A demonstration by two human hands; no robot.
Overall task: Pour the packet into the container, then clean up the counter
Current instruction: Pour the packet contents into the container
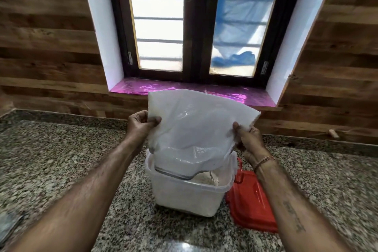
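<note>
A translucent white plastic packet [196, 129] is held upside down over a clear square plastic container [184, 194] on the granite counter. The packet's open lower end hangs inside the container's mouth. White grain or powder [204, 179] shows in the container below it. My left hand [141, 125] pinches the packet's left edge. My right hand [247, 139] grips its right edge, with a thread band on the wrist. The packet looks mostly slack.
A red lid [251, 204] lies flat on the counter just right of the container. The speckled granite counter [61, 159] runs to a wood-panelled wall. A window with a pink sill [131, 88] is behind. A small wooden peg [333, 133] sticks out at right.
</note>
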